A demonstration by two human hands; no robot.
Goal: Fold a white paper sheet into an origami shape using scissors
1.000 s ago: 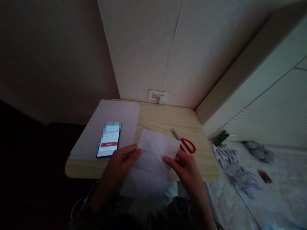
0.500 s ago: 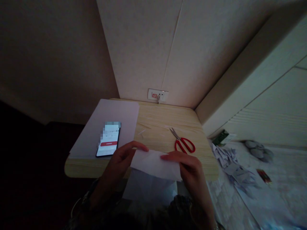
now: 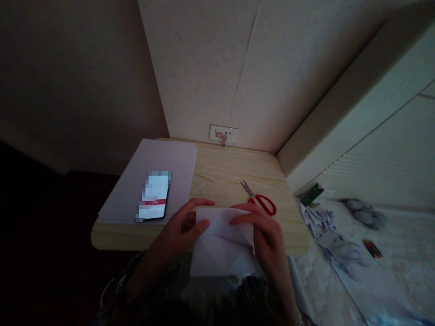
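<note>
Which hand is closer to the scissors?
Right. The right hand is just in front of the scissors, on the paper's right side; the left hand holds the paper's left side, farther off.

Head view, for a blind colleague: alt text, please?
Left hand and right hand hold white paper at the near edge of a wooden table. Red scissors lie beyond; a lit phone rests on a sheet, left.

The white sheet (image 3: pixel 220 244) at the tabletop's (image 3: pixel 224 165) near edge is showing as thin, matt, creased paper. The tabletop is looking like pale, smooth grained wood. The scissors (image 3: pixel 261 200) are showing glossy red plastic handles and bare metal blades. The phone (image 3: pixel 154 197) near the left edge is gleaming glassily on larger matt paper (image 3: pixel 163 158).
</note>
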